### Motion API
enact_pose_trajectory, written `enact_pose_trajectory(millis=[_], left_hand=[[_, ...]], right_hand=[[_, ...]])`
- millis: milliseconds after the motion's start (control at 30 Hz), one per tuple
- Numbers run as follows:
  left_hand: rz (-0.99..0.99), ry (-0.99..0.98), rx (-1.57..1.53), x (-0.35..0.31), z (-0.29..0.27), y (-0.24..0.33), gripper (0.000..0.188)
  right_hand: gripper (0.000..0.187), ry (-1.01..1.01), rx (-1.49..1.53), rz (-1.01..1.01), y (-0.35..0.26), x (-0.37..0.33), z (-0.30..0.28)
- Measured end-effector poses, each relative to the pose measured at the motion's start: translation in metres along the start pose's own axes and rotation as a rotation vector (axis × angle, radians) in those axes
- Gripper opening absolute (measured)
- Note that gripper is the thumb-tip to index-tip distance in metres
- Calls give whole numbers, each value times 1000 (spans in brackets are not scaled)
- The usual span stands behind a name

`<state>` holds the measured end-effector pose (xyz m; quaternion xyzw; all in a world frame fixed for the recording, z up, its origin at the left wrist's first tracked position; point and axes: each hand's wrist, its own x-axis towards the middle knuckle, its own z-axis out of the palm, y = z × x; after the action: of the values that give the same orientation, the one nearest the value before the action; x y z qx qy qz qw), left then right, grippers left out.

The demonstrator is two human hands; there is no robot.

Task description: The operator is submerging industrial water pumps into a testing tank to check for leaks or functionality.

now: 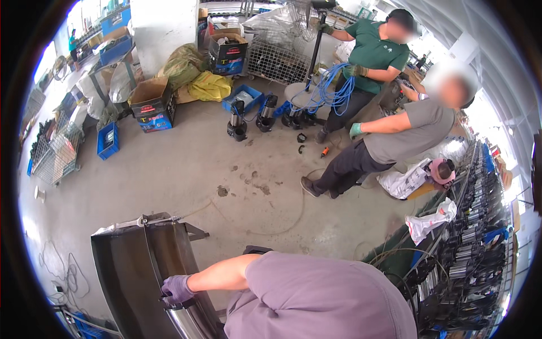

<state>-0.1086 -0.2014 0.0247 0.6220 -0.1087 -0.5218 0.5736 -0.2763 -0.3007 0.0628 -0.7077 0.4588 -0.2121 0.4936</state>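
My right hand [178, 288], in a purple-grey glove, reaches leftward from my purple-grey sleeve. Its fingers are curled around the black top of a shiny steel cylindrical pump [191, 321], whose lower part runs out of the picture. A black cable or strap [151, 246] runs from beside this hand up to the far rim of a dark metal trough [110, 271]. The pump stands at the trough's right side. Exactly which part of the pump top the fingers hold is hidden. My left hand does not show.
A co-worker in green [375, 51] holds a blue cable coil [334, 90]; another in grey [418, 127] stands nearer. Several pumps [266, 114] stand on the floor beyond. Packed rows of pumps [471, 237] line the right. A thin hose [276, 233] crosses the floor.
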Motion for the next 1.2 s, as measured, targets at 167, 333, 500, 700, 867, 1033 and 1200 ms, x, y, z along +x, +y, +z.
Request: enact_pose_trajectory(millis=[167,333,500,700,867,1033,1200], left_hand=[[-28,124,-140,-16,-109,-21,49],[45,232,-351,-81,-211,-65,47],[-34,538,-314,-88,-179,-59,56],[-111,585,-174,-87,-151,-43,74],[-94,662,-7,-78,-145,-35,65],[31,689,-154,-74,-134,-32,44],[122,669,-21,-64,-137,-43,47]], right_hand=[[40,-30,-263,-121,10,5,-8],[35,5,-21,-168,29,19,15],[65,-183,-67,-83,36,27,12],[67,-363,-423,-173,25,23,-9],[59,-324,-469,-303,26,26,-1],[53,-265,-438,-361,31,33,-7],[46,-278,-401,-384,32,30,-16]])
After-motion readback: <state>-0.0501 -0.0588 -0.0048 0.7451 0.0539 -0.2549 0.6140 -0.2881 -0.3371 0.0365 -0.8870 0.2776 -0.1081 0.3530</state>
